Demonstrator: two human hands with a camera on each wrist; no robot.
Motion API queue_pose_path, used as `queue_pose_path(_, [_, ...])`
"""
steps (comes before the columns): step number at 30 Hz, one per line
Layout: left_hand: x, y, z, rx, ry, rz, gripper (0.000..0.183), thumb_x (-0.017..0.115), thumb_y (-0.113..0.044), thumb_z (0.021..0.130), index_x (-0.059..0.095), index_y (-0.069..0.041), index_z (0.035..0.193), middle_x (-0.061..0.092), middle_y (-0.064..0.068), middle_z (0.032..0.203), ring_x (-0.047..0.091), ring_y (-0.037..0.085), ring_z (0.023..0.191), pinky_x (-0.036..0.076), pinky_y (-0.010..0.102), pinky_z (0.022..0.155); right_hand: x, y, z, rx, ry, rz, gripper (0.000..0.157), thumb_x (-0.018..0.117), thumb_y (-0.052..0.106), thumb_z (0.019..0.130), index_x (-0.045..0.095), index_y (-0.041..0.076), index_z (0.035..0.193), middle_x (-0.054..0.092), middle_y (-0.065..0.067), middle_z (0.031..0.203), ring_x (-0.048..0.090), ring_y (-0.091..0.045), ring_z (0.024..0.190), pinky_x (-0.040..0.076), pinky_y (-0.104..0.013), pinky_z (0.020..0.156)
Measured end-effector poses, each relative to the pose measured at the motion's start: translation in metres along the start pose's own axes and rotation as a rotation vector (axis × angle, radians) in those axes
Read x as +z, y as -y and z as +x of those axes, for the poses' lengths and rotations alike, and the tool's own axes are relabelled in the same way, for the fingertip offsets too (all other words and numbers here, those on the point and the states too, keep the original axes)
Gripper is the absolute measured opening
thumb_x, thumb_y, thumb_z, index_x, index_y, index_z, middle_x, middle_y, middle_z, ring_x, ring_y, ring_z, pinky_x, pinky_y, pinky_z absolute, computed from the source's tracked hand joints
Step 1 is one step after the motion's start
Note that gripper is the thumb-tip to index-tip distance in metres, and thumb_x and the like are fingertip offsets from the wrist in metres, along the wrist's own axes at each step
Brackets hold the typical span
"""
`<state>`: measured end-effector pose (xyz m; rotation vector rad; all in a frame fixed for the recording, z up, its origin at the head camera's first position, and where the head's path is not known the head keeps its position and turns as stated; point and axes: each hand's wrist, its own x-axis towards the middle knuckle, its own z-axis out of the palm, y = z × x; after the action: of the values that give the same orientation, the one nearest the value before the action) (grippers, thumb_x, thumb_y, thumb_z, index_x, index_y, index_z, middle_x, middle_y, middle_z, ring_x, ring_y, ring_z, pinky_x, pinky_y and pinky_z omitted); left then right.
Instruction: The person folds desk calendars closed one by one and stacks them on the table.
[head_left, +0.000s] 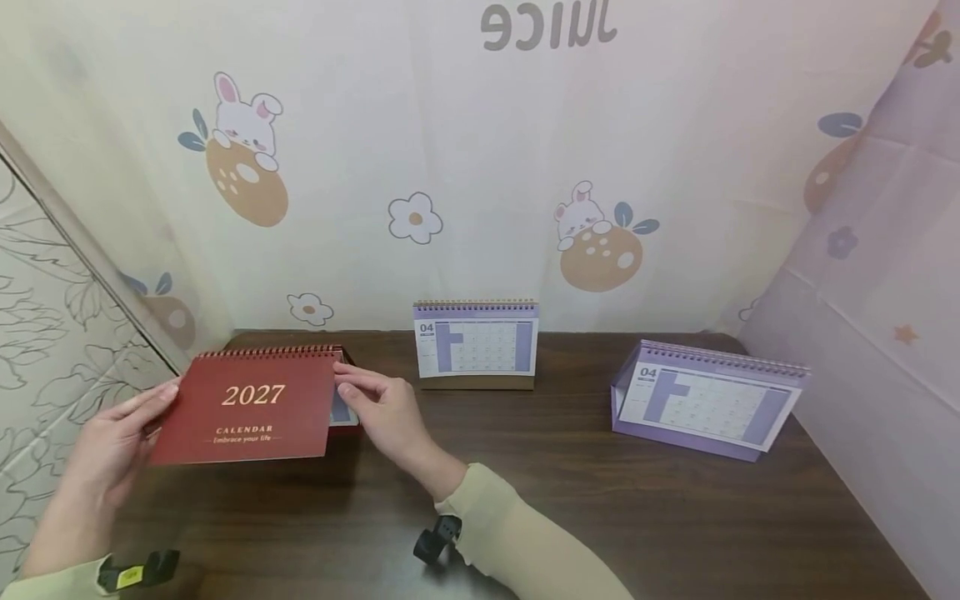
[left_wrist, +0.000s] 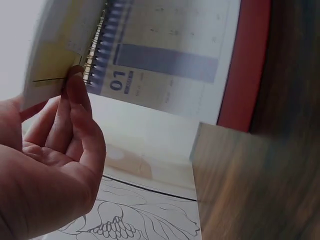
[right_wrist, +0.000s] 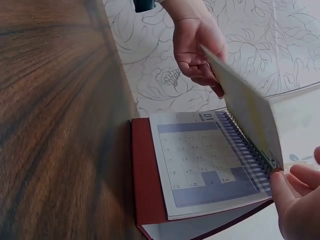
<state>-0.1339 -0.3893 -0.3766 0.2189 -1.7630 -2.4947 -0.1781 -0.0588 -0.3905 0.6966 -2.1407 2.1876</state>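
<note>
A red desk calendar, marked 2027 on its front cover, stands at the left of the table with its spiral binding along the top. My left hand pinches the cover's left edge close to the binding. At the opposite upper corner, my right hand pinches the cover beside the spiral. The cover is lifted off the pages, and a 01 month page shows beneath it in the right wrist view. Below that page, a strip of the red stand is visible.
A calendar with a brown base stands at the back middle, showing 04. Angled at the right is a purple calendar, also on 04. Printed curtains hang behind the dark wooden table. Flower-patterned white sheeting borders the left side.
</note>
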Motion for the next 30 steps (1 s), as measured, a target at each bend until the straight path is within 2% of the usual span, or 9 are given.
queue_pose_path(3, [0.001,0.004,0.001,0.028,-0.072,0.084,0.021,0.066,-0.006,0.096,0.080,-0.018,0.106,0.074,-0.011,0.097,0.071,0.005,0.081,0.057,0.025,0.061,0.002,-0.002,0.001,0.043,-0.052,0.043,0.020,0.071,0.010,0.093,0.077,0.006,0.111,0.071,0.006,0.117,0.065,-0.003,0.108,0.051,-0.021,0.088])
queue_pose_path(8, [0.008,0.012,0.003,0.070,-0.207,0.279,0.022,0.079,-0.016,0.087,0.079,-0.021,0.109,0.072,-0.019,0.091,0.068,0.000,0.075,0.054,0.018,0.061,0.006,-0.006,0.006,0.123,-0.146,0.130,0.013,0.075,0.003,0.087,0.080,0.006,0.098,0.075,0.003,0.103,0.070,-0.007,0.089,0.056,-0.023,0.076])
queue_pose_path(13, [0.013,0.018,0.007,0.085,-0.301,0.383,0.024,0.084,-0.021,0.082,0.080,-0.019,0.106,0.071,-0.021,0.084,0.069,0.000,0.070,0.053,0.015,0.061,0.009,-0.008,0.008,0.198,-0.207,0.072,0.006,0.080,0.005,0.083,0.080,0.010,0.088,0.074,0.005,0.086,0.067,-0.006,0.074,0.050,-0.020,0.063])
queue_pose_path(18, [0.016,0.020,0.013,0.115,-0.399,0.620,0.027,0.084,-0.027,0.082,0.079,-0.016,0.107,0.069,-0.025,0.076,0.062,-0.009,0.077,0.045,0.010,0.065,0.012,-0.011,0.014,0.263,-0.259,0.030,0.011,0.084,0.008,0.080,0.075,0.014,0.079,0.070,0.003,0.078,0.061,-0.009,0.066,0.046,-0.023,0.058])
queue_pose_path(20, [0.017,0.019,0.015,0.110,-0.423,0.708,0.030,0.083,-0.031,0.082,0.079,-0.017,0.108,0.067,-0.027,0.075,0.059,-0.010,0.079,0.042,0.011,0.065,0.012,-0.013,0.016,0.287,-0.276,0.015,0.014,0.085,0.009,0.079,0.073,0.016,0.077,0.069,0.001,0.077,0.058,-0.010,0.064,0.044,-0.025,0.056])
queue_pose_path(22, [0.018,0.019,0.015,0.099,-0.424,0.738,0.031,0.082,-0.033,0.083,0.078,-0.017,0.108,0.066,-0.028,0.074,0.059,-0.009,0.078,0.042,0.012,0.064,0.013,-0.015,0.018,0.300,-0.283,0.008,0.016,0.085,0.009,0.079,0.071,0.016,0.078,0.069,0.001,0.077,0.057,-0.010,0.065,0.044,-0.025,0.056])
queue_pose_path(27, [0.021,0.022,0.017,0.119,-0.434,0.860,0.040,0.079,-0.040,0.085,0.075,-0.013,0.116,0.061,-0.032,0.071,0.053,-0.008,0.081,0.038,0.015,0.065,0.014,-0.023,0.021,0.259,-0.280,0.006,0.017,0.085,0.005,0.078,0.072,0.012,0.088,0.068,0.005,0.078,0.063,-0.007,0.071,0.048,-0.022,0.059])
queue_pose_path(30, [0.022,0.024,0.019,0.116,-0.447,0.925,0.051,0.077,-0.044,0.086,0.072,-0.009,0.122,0.059,-0.034,0.076,0.049,-0.006,0.086,0.037,0.019,0.070,0.014,-0.027,0.023,0.232,-0.266,-0.035,0.017,0.083,0.006,0.080,0.075,0.011,0.093,0.068,0.007,0.078,0.063,-0.005,0.069,0.047,-0.021,0.057])
